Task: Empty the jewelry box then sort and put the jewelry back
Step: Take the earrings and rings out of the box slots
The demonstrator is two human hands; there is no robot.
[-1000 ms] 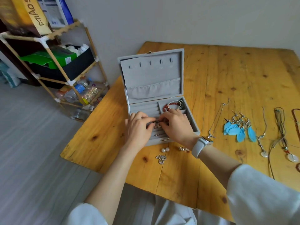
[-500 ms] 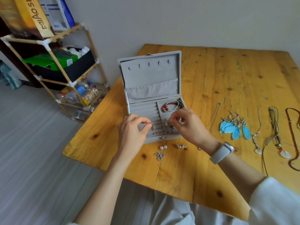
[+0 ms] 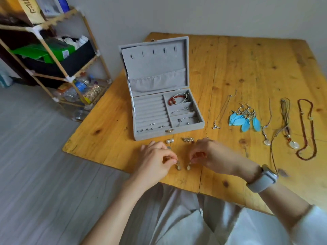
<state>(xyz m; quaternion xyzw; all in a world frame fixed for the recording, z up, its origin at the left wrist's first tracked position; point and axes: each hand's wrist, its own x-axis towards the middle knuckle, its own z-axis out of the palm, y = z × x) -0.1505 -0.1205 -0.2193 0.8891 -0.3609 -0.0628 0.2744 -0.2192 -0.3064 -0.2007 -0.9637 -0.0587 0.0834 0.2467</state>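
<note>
The grey velvet jewelry box stands open on the wooden table. Small earrings sit in its ring rolls, a red bead bracelet and thin chains lie in its right compartments. In front of the box, my left hand pinches one small drop earring and my right hand pinches its twin; both hang just above the table's near edge. A pearl pair and a silver earring cluster lie between my hands and the box.
To the right lie a thin chain necklace, blue feather earrings, pendant necklaces and a dark red bead necklace. A wooden shelf rack with bottles and boxes stands left of the table.
Both hands have left the box and come back toward the table's near edge. Each now pinches a small drop earring picked up in front of the box.
</note>
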